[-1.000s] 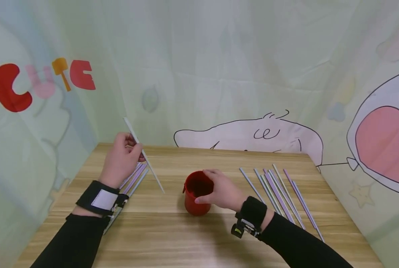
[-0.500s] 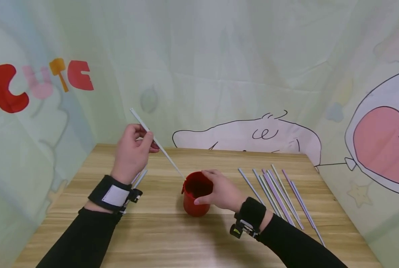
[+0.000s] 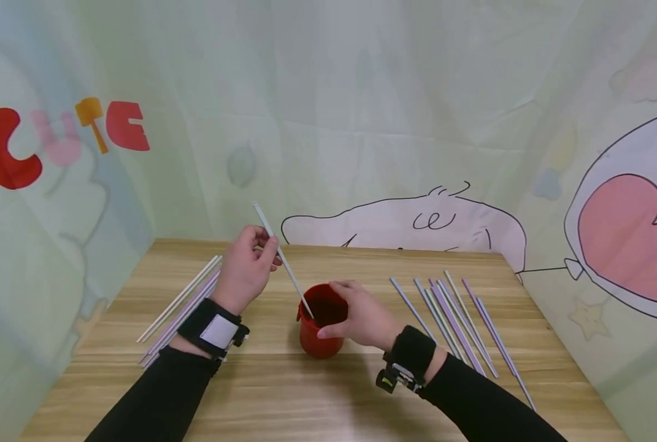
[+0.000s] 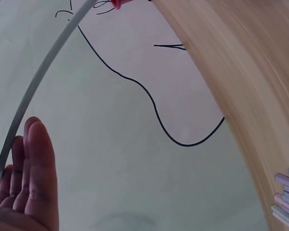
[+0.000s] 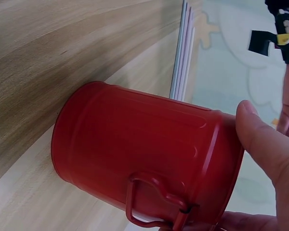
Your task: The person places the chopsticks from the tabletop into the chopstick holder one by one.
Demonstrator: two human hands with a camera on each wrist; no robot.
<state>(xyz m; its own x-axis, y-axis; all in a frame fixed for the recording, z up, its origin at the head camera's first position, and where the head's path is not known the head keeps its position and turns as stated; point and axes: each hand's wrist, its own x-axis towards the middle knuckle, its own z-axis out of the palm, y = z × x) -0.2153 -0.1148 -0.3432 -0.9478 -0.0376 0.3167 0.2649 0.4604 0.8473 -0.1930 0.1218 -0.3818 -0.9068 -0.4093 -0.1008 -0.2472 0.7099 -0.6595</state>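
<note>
A small red metal bucket (image 3: 318, 345) stands upright at the middle of the wooden table. My right hand (image 3: 364, 316) grips its rim from the right; the right wrist view shows the thumb against the rim and a wire handle hanging on the bucket's side (image 5: 135, 139). Between thumb and fingers, my left hand (image 3: 245, 270) pinches a thin pale stick (image 3: 285, 261). The stick slants down to the right, its lower end inside the bucket's mouth. From the left wrist, the stick (image 4: 36, 82) runs up past the fingers. The bucket's floor is in shadow.
Several pastel sticks (image 3: 179, 299) lie side by side left of the bucket, partly behind the left forearm. Another spread of pastel sticks (image 3: 461, 325) lies on the right, near the right forearm. A printed curtain (image 3: 328, 123) hangs behind the table (image 3: 284, 399).
My left hand has moved right with the stick, from above the left sticks to beside the bucket. The stick's lower tip has entered the bucket's mouth. The right hand keeps its hold.
</note>
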